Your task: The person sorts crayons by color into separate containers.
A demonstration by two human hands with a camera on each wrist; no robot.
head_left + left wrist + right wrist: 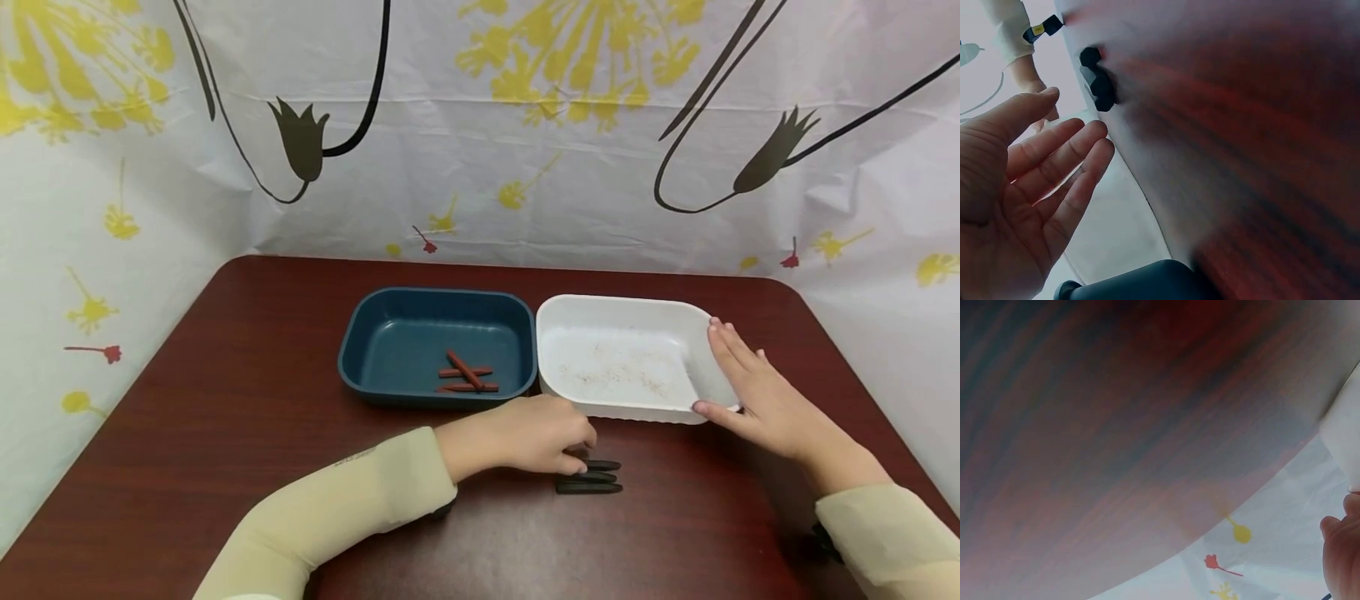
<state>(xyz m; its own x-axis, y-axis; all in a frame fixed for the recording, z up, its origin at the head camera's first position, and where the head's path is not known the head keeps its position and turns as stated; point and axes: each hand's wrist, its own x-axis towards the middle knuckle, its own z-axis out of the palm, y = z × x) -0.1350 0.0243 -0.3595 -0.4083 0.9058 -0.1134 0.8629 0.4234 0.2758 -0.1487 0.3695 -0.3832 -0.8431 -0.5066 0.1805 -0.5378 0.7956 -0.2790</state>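
My left hand hovers at three dark crayon-like sticks lying side by side on the table in the head view. In the left wrist view, its thumb stands apart from loosely bent fingers, and the dark sticks lie beyond the fingertips, with nothing in the palm. My right hand rests against the right end of a white bin, fingers straight along the rim and thumb at the front corner. Only part of the right hand shows in the right wrist view.
Left of the white bin stands a dark blue bin, holding three red-brown crayon-like sticks. Light crumbs are scattered over the white bin's floor. The dark red table meets a printed white curtain at its back and sides.
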